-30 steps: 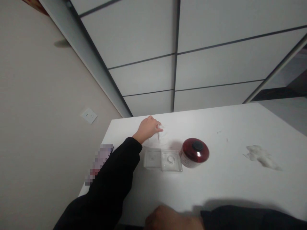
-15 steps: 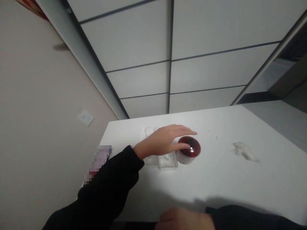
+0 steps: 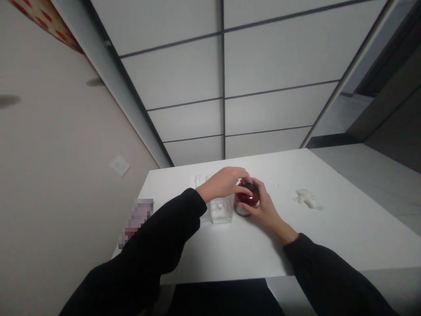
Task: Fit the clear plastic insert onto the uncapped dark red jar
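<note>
Hands meet over a small red jar (image 3: 247,199) that stands upright on the white bench (image 3: 329,237). From where I stand, the left hand (image 3: 224,184) comes over the top of the jar, its fingers curled down onto the dark lid, closed around it. The right hand (image 3: 263,208) cups the jar from the near right side, thumb and fingers wrapped about its body, so the jar is gripped between both hands and only a patch of its red shoulder and pale lower wall shows. Both arms wear black sleeves (image 3: 164,237) that reach to the wrists.

Just left of the jar, touching or very nearly touching its base, lies a clear plastic tray (image 3: 221,212) with a round hollow in it; the left wrist passes above it. Beyond the tray, further from the person than the jar, a second clear plastic piece (image 3: 200,180) lies on the bench, half hidden by the left hand. Well to the right of the jar sits a crumpled bit of white wrapping (image 3: 307,199), apart from everything else. Far to the left of the jar, at the bench's edge, is a blurred-out object I cannot make out. A wall socket (image 3: 119,166) sits on the beige wall beyond that edge.
</note>
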Demonstrator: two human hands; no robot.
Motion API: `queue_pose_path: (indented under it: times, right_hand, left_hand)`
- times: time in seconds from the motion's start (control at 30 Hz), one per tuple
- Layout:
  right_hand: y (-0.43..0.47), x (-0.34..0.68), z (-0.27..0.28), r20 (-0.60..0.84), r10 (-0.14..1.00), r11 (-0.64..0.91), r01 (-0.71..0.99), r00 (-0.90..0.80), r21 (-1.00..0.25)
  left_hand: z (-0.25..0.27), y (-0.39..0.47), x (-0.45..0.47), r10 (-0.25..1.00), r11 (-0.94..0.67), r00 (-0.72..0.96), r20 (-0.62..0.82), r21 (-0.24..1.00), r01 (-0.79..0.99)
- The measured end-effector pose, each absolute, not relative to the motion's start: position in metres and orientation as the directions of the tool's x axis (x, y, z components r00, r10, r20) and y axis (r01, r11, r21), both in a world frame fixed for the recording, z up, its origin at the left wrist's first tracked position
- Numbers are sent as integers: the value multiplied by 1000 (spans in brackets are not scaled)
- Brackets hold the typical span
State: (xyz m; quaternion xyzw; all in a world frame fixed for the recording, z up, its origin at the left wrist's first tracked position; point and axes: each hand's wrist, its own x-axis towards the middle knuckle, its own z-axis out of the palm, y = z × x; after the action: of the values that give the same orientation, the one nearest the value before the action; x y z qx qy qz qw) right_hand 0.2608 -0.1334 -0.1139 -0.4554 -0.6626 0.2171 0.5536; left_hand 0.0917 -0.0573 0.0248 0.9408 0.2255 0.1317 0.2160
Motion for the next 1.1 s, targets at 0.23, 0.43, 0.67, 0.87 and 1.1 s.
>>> queue_pose_path:
  times: [0.23, 0.43, 0.67, 0.87, 1.1]
  right_hand:
    - [-128, 259, -118, 562, 824, 511, 331, 76, -794]
    - [-125, 259, -122, 557, 820, 485, 353, 134, -800]
    - [-129, 258, -115, 562, 820, 494, 359, 111, -792]
    - [-132, 256, -109, 535, 837, 463, 377, 112, -803]
    - [-133, 260, -102, 523, 839, 428, 413, 149, -804]
  left_hand:
    - [27, -77, 93, 495, -786, 850, 182, 510, 348]
    - [34, -81, 83, 400, -848, 904, 150, 435, 303]
    - [47, -94, 108, 617, -786, 784, 67, 97, 611]
    - [53, -105, 122, 744, -664, 663, 86, -11, 747]
    - [71, -62, 116, 753, -625, 653, 82, 400, 671]
